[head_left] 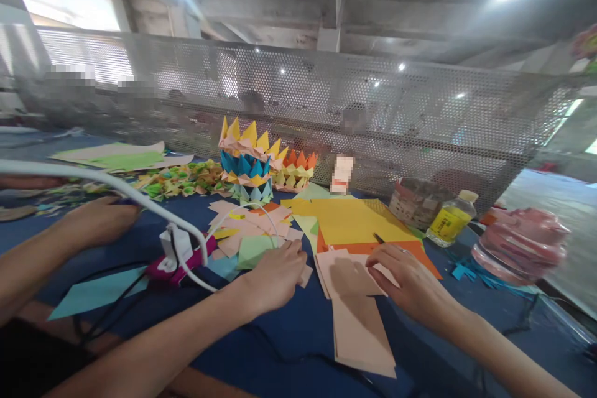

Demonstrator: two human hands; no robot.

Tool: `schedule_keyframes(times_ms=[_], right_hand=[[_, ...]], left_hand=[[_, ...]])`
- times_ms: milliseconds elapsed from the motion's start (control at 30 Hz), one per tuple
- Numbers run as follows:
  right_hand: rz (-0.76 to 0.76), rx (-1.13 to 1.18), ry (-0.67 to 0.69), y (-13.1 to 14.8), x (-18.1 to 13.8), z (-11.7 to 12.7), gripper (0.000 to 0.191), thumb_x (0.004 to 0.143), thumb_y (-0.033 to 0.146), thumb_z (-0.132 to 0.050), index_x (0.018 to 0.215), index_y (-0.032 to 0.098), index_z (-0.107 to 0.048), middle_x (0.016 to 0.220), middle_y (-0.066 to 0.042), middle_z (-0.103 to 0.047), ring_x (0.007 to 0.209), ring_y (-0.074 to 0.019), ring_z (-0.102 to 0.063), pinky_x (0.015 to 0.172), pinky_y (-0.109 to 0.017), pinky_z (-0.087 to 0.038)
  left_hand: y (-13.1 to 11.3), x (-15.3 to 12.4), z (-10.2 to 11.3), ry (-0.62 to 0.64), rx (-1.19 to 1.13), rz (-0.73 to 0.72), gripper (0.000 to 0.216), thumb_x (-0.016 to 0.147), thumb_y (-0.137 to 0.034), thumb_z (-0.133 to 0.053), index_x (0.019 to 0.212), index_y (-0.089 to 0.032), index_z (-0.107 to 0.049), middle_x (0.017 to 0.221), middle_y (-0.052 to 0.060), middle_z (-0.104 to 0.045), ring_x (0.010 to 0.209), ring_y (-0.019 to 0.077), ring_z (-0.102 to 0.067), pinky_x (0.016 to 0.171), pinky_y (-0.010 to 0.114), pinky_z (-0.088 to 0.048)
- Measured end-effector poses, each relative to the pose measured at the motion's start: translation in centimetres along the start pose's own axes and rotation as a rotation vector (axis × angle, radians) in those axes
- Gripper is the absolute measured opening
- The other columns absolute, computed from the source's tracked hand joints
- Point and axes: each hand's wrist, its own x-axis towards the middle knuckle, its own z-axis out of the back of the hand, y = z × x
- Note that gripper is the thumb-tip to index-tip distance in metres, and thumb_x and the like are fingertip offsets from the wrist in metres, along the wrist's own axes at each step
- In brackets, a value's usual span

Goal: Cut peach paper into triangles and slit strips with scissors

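My left hand [280,270] is closed with bent fingers over the pink scraps, beside a light green paper square [254,252]. A small pink paper piece [305,276] shows under its fingertips. My right hand [401,273] rests its fingertips on overlapping pink paper sheets [342,270]. A thin dark pen-like stick [379,238] pokes out above its fingers; most of it is hidden. Below lies a stack of pink paper strips [361,336]. Yellow paper [352,221] and orange paper [422,255] are spread behind my right hand.
Folded paper crowns [245,165] stand at the back. A power strip [170,267] with white cables lies left, near another person's hand [100,221]. On the right are a bottle of yellow liquid [450,221], a round container [415,202] and a pink plastic-wrapped bundle [522,245]. Perforated mesh [420,118] runs behind.
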Motion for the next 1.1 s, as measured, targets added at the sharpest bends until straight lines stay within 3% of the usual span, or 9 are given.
schedule_keyframes(times_ms=[100, 300, 500, 700, 800, 933, 1033, 1100], right_hand=[[-0.002, 0.028, -0.013, -0.1, 0.8, -0.6, 0.018, 0.092, 0.026, -0.042, 0.088, 0.021, -0.058, 0.093, -0.006, -0.061, 0.089, -0.0208, -0.057, 0.079, -0.036, -0.044], [0.001, 0.075, -0.001, -0.2, 1.4, -1.5, 0.018, 0.090, 0.024, -0.042, 0.087, 0.021, -0.060, 0.093, -0.006, -0.062, 0.088, -0.0205, -0.057, 0.078, -0.036, -0.044], [-0.016, 0.084, 0.018, 0.3, 0.2, -1.3, 0.022, 0.091, 0.024, -0.039, 0.086, 0.021, -0.060, 0.091, -0.006, -0.063, 0.085, -0.0197, -0.058, 0.076, -0.035, -0.046], [0.003, 0.091, 0.011, 0.0, -0.2, -1.3, 0.020, 0.090, 0.021, -0.040, 0.085, 0.021, -0.059, 0.091, -0.006, -0.062, 0.085, -0.0188, -0.059, 0.075, -0.033, -0.047], [-0.008, 0.093, 0.033, 0.0, -0.4, -1.3, 0.021, 0.090, 0.021, -0.039, 0.085, 0.021, -0.059, 0.091, -0.006, -0.062, 0.085, -0.0188, -0.059, 0.075, -0.033, -0.046], [-0.039, 0.082, 0.092, 0.1, -1.0, -1.0, 0.020, 0.090, 0.023, -0.041, 0.084, 0.021, -0.060, 0.090, -0.005, -0.062, 0.085, -0.0195, -0.058, 0.075, -0.033, -0.045], [-0.082, 0.071, 0.158, 0.0, -1.4, -0.9, 0.015, 0.086, 0.033, -0.052, 0.084, 0.020, -0.061, 0.089, -0.005, -0.062, 0.085, -0.0213, -0.058, 0.073, -0.033, -0.044], [-0.125, 0.084, 0.210, -0.1, -1.6, -0.9, 0.024, 0.078, 0.043, -0.061, 0.084, 0.020, -0.061, 0.090, -0.005, -0.062, 0.084, -0.0224, -0.058, 0.070, -0.032, -0.043]], left_hand=[[0.0, 0.4, 0.4, 0.028, -0.009, -0.001, 0.016, 0.076, -0.013, -0.051, 0.091, -0.013, -0.055, 0.101, 0.015, -0.055, 0.097, 0.0286, -0.054, 0.075, 0.037, -0.047], [-0.1, 0.7, 0.3, 0.024, 0.022, 0.006, 0.012, 0.078, -0.015, -0.048, 0.088, -0.014, -0.054, 0.099, 0.014, -0.057, 0.099, 0.0275, -0.054, 0.079, 0.036, -0.045], [-0.4, 1.2, 1.0, -0.009, -0.011, 0.136, 0.023, 0.080, -0.008, -0.041, 0.101, -0.013, -0.050, 0.089, 0.012, -0.063, 0.088, 0.0261, -0.061, 0.070, 0.034, -0.045], [-0.1, 2.6, 1.9, -0.176, 0.175, 0.298, 0.041, 0.077, 0.000, -0.039, 0.117, -0.007, -0.046, 0.117, 0.023, -0.050, 0.105, 0.0326, -0.054, 0.081, 0.041, -0.043], [-0.4, 3.0, 1.6, -0.223, 0.179, 0.268, 0.037, 0.078, 0.000, -0.037, 0.112, -0.007, -0.051, 0.118, 0.022, -0.050, 0.108, 0.0327, -0.051, 0.085, 0.043, -0.041], [-1.2, 3.4, 0.9, -0.119, -0.060, 0.105, 0.019, 0.086, -0.021, -0.044, 0.099, -0.013, -0.055, 0.103, 0.013, -0.058, 0.104, 0.0261, -0.054, 0.086, 0.036, -0.042], [-1.5, 3.6, 0.3, -0.041, -0.178, 0.121, 0.024, 0.085, -0.037, -0.048, 0.092, -0.016, -0.056, 0.097, 0.011, -0.060, 0.098, 0.0255, -0.058, 0.084, 0.035, -0.043], [-1.7, 3.7, -0.1, -0.035, -0.188, 0.119, 0.027, 0.084, -0.040, -0.049, 0.091, -0.015, -0.056, 0.098, 0.012, -0.060, 0.100, 0.0266, -0.058, 0.086, 0.036, -0.042]])
